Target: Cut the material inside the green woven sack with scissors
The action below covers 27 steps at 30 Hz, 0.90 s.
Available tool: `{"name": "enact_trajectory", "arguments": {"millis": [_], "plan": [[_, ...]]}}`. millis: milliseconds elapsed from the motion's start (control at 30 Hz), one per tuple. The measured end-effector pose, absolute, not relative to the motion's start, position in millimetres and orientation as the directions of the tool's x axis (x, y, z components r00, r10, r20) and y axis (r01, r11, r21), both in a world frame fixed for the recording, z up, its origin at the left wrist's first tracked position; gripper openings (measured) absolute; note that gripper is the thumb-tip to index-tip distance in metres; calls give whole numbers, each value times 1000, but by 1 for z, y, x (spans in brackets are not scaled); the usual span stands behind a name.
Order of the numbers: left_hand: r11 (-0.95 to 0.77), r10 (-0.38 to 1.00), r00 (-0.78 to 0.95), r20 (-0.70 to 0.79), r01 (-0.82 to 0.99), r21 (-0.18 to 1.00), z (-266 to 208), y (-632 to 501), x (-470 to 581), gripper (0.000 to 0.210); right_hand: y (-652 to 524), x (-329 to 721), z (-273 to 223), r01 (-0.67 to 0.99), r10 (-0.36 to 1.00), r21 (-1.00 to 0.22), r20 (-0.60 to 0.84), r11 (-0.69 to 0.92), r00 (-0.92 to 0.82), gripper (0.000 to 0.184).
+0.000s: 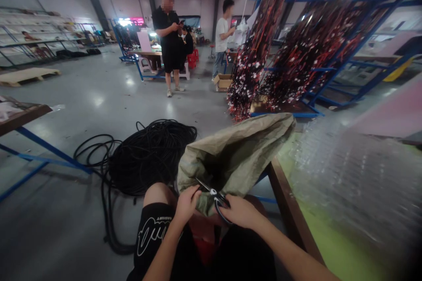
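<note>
While the sack [239,140] already gapes beside the tabletop [318,224] edge, right hand [235,208] wraps the scissors [214,192], left hand [187,202] pinches the sack's near rim; what's left, I can't tell

- Rocking black knee-length shorts [244,250]
- Got chunky white-outlined lettering [152,233], left side
- Plus tiny white print [164,218] beside it
- Going bare on both forearms [166,246]

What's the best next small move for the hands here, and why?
Probably ease the left hand a little away from the scissors before any cut: it is at the near edge of the open sack, close to the blades, while the right hand holds the scissors' handles.
</note>
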<state>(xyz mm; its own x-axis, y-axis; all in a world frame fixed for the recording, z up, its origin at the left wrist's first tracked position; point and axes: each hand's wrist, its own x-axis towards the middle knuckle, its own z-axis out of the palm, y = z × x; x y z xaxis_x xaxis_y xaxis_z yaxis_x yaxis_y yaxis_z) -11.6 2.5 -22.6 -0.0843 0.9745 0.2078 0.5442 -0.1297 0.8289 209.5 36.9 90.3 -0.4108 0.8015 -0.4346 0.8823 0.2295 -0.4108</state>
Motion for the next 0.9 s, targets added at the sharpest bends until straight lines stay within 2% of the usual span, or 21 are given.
{"name": "enact_trajectory", "arguments": {"millis": [133, 300, 400, 500, 667, 900], "plan": [[-148, 971, -71, 229, 576, 804, -31, 4, -12, 34, 36, 208, 96, 895, 816, -356, -410, 269, -409, 48], [-135, 963, -120, 240, 555, 821, -32, 4, -13, 34, 37, 206, 96, 856, 812, -454, -387, 245, -437, 41], [-130, 962, -132, 238, 546, 828, -30, 3, -14, 33, 36, 204, 92, 855, 821, -446, -360, 266, -443, 37], [-113, 965, -141, 221, 536, 836, -27, 3, -14, 33, 33, 202, 91, 850, 821, -421, -326, 318, -468, 42], [-103, 968, -145, 206, 520, 848, -25, 2, -15, 35, 33, 203, 92, 836, 810, -470, -350, 283, -471, 34], [-84, 975, -140, 174, 495, 865, -28, 3, -14, 37, 34, 199, 94, 857, 824, -406, -328, 318, -461, 43]]}}
